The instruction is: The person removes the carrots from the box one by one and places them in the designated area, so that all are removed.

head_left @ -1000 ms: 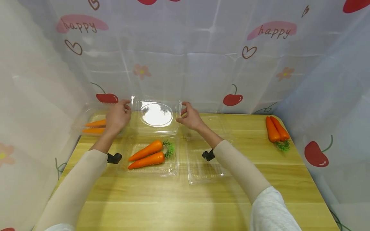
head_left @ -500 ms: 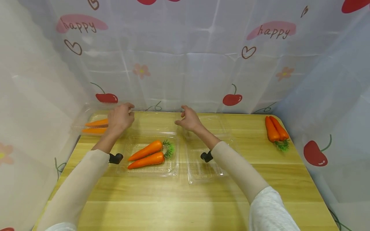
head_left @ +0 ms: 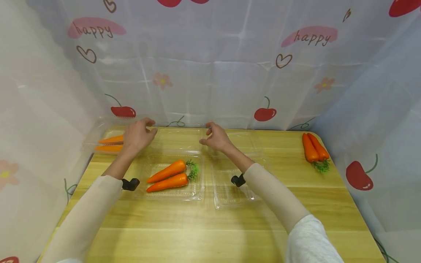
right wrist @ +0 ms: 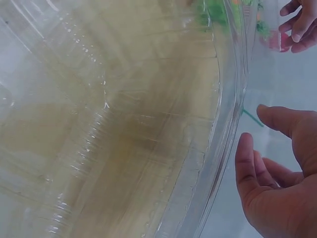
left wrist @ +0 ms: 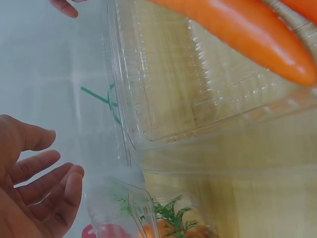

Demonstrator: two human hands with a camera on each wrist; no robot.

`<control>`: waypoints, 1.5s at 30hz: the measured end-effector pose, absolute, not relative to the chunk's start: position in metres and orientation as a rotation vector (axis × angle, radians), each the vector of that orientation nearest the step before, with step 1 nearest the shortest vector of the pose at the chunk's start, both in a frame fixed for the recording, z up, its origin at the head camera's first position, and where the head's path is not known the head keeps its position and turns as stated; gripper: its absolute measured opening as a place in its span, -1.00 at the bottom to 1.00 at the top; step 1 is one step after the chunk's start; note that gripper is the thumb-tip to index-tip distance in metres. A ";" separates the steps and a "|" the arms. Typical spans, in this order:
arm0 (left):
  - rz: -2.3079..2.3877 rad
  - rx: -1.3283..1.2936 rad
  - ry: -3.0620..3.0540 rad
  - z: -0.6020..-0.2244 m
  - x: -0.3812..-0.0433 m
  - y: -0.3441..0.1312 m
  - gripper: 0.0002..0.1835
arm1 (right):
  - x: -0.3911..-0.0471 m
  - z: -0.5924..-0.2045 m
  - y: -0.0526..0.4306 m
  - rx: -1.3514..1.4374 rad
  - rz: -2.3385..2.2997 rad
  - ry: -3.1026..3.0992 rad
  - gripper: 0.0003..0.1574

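Observation:
In the head view, a clear plastic clamshell container [head_left: 201,188] stands mid-table. Two orange carrots [head_left: 168,182] with green tops lie in its base. Its lid [head_left: 177,141] is laid back toward the curtain. My left hand [head_left: 139,136] hovers at the lid's left side, fingers loosely bent and holding nothing; the left wrist view shows that hand [left wrist: 39,178] apart from the plastic edge. At the lid's right side is my right hand [head_left: 217,137], thumb and fingers spread apart. In the right wrist view this hand [right wrist: 280,161] also holds nothing, beside a clear rim [right wrist: 225,129].
Another clear container [head_left: 95,133] with carrots stands at the back left, partly behind my left hand. A third clear container [head_left: 215,193] lies under my right forearm. Two more carrots [head_left: 310,148] rest at the table's right edge. A patterned curtain [head_left: 230,84] borders the back.
The lid, raised and glinting between my hands a second ago, has dropped back flat. Both hands have let go of it and moved slightly, staying at its sides.

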State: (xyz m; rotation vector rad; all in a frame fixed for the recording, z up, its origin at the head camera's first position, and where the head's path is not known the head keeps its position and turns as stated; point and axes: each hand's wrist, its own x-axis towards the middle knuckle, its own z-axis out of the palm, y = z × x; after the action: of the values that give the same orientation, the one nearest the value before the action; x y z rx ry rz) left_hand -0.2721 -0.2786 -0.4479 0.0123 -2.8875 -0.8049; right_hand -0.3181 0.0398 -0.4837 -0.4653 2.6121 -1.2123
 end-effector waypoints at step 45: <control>-1.209 -0.244 -2.877 -0.487 -0.135 -0.318 -0.50 | -0.250 -0.480 -0.030 -1.474 -0.317 2.471 -0.47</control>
State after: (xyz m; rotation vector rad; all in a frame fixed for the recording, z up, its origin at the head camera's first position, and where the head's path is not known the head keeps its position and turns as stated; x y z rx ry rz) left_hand -0.1353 -0.3175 -0.4875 -0.2436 -2.8772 -1.2088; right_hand -0.2499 -0.0298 -0.4803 -1.4739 2.4714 -0.3173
